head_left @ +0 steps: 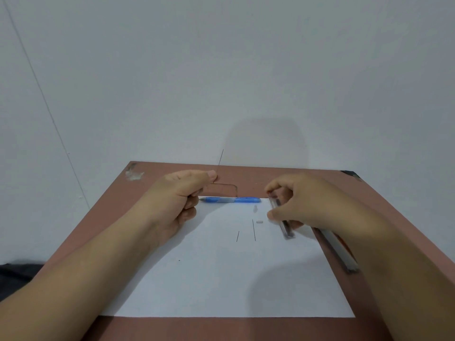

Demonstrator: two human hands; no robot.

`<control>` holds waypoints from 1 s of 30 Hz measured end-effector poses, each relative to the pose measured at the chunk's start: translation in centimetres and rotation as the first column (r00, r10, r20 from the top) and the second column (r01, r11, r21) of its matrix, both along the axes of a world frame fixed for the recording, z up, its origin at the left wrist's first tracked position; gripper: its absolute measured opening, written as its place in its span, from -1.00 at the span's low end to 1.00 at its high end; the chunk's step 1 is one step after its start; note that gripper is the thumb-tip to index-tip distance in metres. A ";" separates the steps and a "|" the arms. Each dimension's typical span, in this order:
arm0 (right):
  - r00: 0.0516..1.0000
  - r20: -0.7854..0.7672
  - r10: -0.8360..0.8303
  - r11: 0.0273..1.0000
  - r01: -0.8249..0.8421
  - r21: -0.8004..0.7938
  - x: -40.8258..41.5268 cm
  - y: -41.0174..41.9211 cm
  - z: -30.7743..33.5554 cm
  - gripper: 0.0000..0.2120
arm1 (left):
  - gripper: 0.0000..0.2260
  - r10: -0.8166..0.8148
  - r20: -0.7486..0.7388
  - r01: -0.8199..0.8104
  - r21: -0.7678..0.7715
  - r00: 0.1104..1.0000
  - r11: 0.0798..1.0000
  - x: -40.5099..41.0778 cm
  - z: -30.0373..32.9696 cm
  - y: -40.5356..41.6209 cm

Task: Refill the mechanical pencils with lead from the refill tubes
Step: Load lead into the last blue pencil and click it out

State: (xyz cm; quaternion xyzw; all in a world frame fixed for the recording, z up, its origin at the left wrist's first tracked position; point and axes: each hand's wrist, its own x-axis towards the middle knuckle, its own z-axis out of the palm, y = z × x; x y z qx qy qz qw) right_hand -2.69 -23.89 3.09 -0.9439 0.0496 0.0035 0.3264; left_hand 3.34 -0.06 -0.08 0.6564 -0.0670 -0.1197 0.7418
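Observation:
My left hand [179, 195] pinches a thin lead stick [220, 157] between thumb and forefinger, and the stick points up and away. In my right hand [302, 200] is a clear refill tube [283, 222] with dark leads inside, held slanted over the white paper [221, 279]. A blue mechanical pencil [230, 200] lies across the paper's far edge between my hands. Two loose leads [253, 230] lie on the paper, the shorter one [237, 236] to the left. A small white cap or eraser [259, 221] and a pale grey bit [255, 208] rest nearby.
The paper covers most of a reddish-brown table [246, 173] set against a pale wall. A second long clear tube or pencil [339, 249] lies at the paper's right edge, partly under my right forearm. Dark cloth [14, 276] shows at the lower left.

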 end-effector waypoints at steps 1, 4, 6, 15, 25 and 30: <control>1.000 -0.026 0.007 0.999 -0.008 -0.049 0.0 0.0 0.1 -0.59 | -0.89 0.017 0.026 -0.019 0.051 1.000 0.999 -0.1 0.0 0.0; 0.998 -0.056 0.031 0.957 -0.045 -0.287 0.0 0.2 0.2 -0.58 | -0.90 0.037 0.101 -0.053 0.164 0.994 0.985 -0.3 0.0 -0.1; 0.998 -0.043 0.038 0.945 -0.050 -0.323 -0.2 0.1 0.0 -0.61 | -0.90 0.034 0.151 -0.067 0.220 0.988 0.973 -0.6 -0.1 -0.3; 0.830 0.491 0.264 0.923 -0.070 -0.378 0.4 2.2 -1.3 -0.56 | -0.83 -0.054 0.384 -0.143 0.464 0.922 0.874 -0.8 -1.0 -1.1; 0.687 0.632 0.360 0.880 -0.024 -0.475 1.5 2.8 -2.9 -0.83 | -0.81 -0.085 0.464 -0.125 0.404 0.882 0.906 -0.7 -1.1 -1.4; 0.772 0.578 0.265 0.937 -0.064 -0.345 1.4 2.6 -2.5 -0.85 | -0.73 0.009 0.458 -0.206 0.382 0.889 0.901 1.3 -1.9 -1.0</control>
